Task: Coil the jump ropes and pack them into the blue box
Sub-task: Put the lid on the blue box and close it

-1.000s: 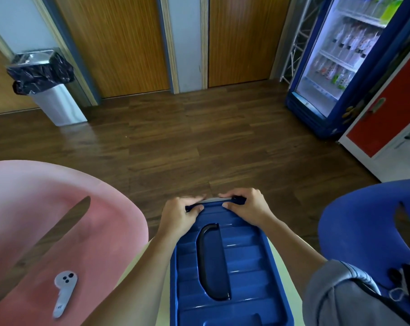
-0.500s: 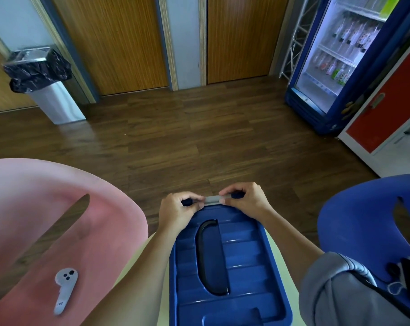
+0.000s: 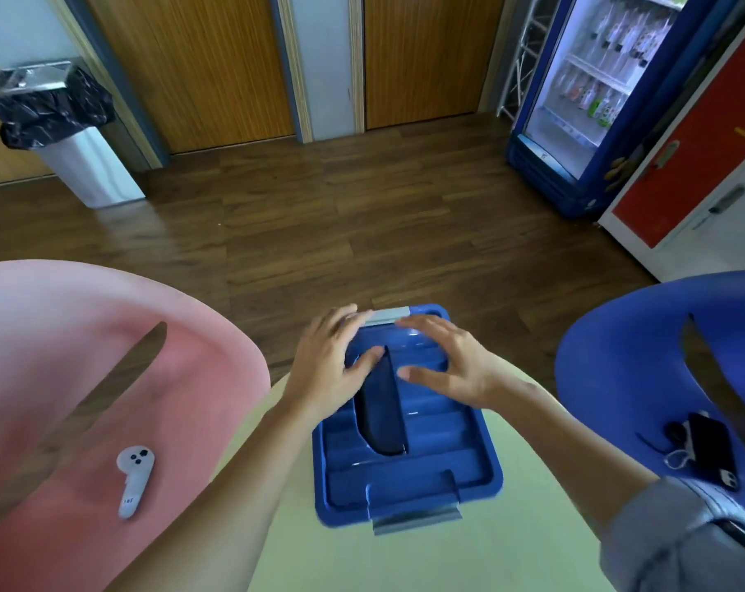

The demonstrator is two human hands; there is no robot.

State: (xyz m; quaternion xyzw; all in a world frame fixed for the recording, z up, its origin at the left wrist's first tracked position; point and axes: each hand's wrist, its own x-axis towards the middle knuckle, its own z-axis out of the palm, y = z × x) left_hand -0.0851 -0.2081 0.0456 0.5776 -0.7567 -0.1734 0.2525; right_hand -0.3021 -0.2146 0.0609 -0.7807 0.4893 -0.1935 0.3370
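Withdrawn since the earlier frames: left hand (image 3: 332, 365) and right hand (image 3: 443, 365), off the grey plastic far latch (image 3: 385, 316) previously pinched between them, and drawn back toward the body. Both now released, fingers splayed and relaxed, grasping nothing. Hovering over or lightly touching the ribbed lid (image 3: 443, 425); contact not determinable. Left thumb just beside the dark oblong recessed carry handle (image 3: 383, 403).

Blue rectangular plastic box (image 3: 345, 502): lid on, glossy, moulded in shallow cross ribs, corners rounded. Second grey latch (image 3: 417, 517) at the near edge, apparently jutting outward, possibly unfastened. Resting on a pale yellow-green matt surface (image 3: 404, 561).

Jump ropes: not visible. Presumed inside the closed box; unconfirmed.

Step judged in hand: closing up, far latch attended to. Next move likely calls for pressing the near latch home and checking the lid's seating.

Surroundings: pink moulded chair (image 3: 63, 378) at left, bearing a white handheld controller (image 3: 133, 478); blue moulded chair (image 3: 626, 356) at right, bearing a black phone (image 3: 712, 452) with cables; dark wood-plank floor (image 3: 362, 232) beyond.
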